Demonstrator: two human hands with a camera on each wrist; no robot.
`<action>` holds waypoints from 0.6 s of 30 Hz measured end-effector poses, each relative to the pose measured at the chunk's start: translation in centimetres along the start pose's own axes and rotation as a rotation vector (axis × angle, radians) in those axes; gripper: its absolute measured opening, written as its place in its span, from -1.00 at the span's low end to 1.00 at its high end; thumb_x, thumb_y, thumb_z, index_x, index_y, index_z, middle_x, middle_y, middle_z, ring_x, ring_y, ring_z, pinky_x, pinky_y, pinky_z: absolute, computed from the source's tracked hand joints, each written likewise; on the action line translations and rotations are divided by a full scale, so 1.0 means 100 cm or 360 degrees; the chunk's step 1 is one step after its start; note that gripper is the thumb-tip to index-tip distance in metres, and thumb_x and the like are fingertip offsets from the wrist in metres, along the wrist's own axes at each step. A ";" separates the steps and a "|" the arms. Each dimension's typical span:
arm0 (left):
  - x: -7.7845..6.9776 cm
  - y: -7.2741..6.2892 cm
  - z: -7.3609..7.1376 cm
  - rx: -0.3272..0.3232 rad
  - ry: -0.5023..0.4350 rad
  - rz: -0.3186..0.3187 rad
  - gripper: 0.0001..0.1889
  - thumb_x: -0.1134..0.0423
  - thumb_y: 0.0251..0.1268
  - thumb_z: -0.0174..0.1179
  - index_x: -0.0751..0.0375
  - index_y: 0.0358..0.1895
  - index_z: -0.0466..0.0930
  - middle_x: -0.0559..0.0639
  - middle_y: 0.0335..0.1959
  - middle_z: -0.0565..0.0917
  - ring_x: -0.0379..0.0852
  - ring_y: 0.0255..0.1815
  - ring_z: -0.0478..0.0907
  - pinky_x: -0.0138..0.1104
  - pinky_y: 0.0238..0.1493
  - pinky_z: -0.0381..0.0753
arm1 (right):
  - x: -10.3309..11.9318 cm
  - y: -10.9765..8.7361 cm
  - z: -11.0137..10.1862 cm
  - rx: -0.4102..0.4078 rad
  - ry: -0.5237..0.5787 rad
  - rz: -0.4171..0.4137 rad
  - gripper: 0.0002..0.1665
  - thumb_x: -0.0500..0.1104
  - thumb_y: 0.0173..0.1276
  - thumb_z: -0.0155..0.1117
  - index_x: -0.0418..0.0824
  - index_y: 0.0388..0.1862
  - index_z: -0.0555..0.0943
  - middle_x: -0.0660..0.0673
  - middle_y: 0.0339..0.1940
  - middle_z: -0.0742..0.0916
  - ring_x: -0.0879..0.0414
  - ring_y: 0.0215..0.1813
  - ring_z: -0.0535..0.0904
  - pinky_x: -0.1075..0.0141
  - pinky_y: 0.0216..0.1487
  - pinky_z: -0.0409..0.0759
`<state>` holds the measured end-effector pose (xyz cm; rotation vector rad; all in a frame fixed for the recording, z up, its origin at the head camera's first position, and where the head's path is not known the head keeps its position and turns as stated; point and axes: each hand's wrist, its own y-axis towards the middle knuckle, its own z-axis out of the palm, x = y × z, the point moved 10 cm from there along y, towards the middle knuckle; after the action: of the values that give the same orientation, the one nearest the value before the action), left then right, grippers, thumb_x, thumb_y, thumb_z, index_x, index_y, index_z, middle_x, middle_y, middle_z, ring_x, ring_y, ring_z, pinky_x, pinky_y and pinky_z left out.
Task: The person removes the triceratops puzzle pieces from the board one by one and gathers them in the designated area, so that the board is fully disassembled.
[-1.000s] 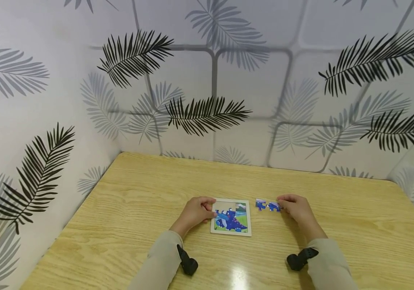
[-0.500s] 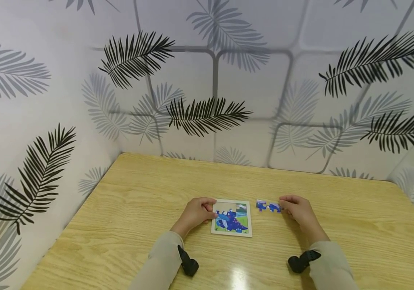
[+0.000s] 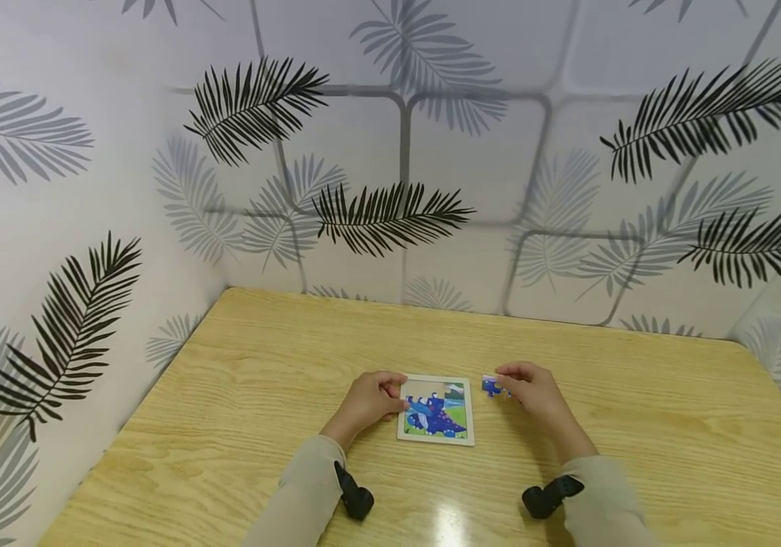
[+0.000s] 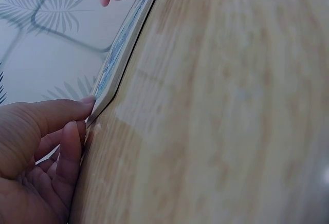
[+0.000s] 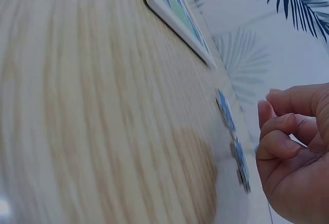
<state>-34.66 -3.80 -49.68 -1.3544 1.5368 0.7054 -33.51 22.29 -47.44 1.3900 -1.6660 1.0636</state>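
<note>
A square jigsaw puzzle in a pale frame (image 3: 435, 441) lies on the table, showing a blue dinosaur; its upper left area is bare. My left hand (image 3: 366, 403) pinches the frame's left edge, with the thumb (image 4: 77, 107) on top. To the right of the frame lie two loose jigsaw pieces, a nearer one (image 5: 225, 109) and a farther one (image 5: 239, 161). Over them hovers my right hand (image 3: 534, 389), its fingers loosely curled and holding nothing. From the head view, that hand hides most of the right piece, while the left piece (image 3: 490, 384) shows.
The wooden table (image 3: 281, 342) reaches back to a wall (image 3: 472, 159) with a leaf pattern. Each sleeve carries a black wrist camera, the left one (image 3: 355, 497) and the right one (image 3: 546, 499). A bright reflection shows on the tabletop near the front.
My right hand has moved left, from beside the right loose piece to above the pieces. Left hand, frame and loose pieces stay where they were.
</note>
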 end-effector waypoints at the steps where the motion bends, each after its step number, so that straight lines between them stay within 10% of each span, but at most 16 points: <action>1: 0.000 0.000 0.000 0.0001 -0.0001 -0.0005 -0.58 0.42 0.03 0.38 0.25 0.04 0.60 -0.01 -0.44 0.47 -0.20 -0.60 0.37 -0.44 -0.56 0.45 | 0.002 0.000 0.005 0.0021 -0.0026 -0.0014 -0.70 -0.22 0.39 0.14 -0.39 0.01 0.54 -0.04 -0.38 0.54 0.13 -0.44 0.35 0.38 -0.50 0.33; 18: -0.004 -0.001 0.001 0.0000 0.0034 0.0023 -0.59 0.41 0.05 0.37 0.25 0.05 0.61 -0.01 -0.43 0.46 -0.20 -0.58 0.38 -0.43 -0.53 0.45 | 0.024 -0.006 0.057 0.0147 -0.0258 -0.0186 -0.76 -0.28 0.28 0.26 -0.32 -0.08 0.58 -0.05 -0.51 0.48 0.13 -0.46 0.33 0.35 -0.46 0.28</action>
<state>-34.58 -3.57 -49.36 -1.3559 1.5652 0.7017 -33.44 16.10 -47.54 1.6508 -1.6438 0.9945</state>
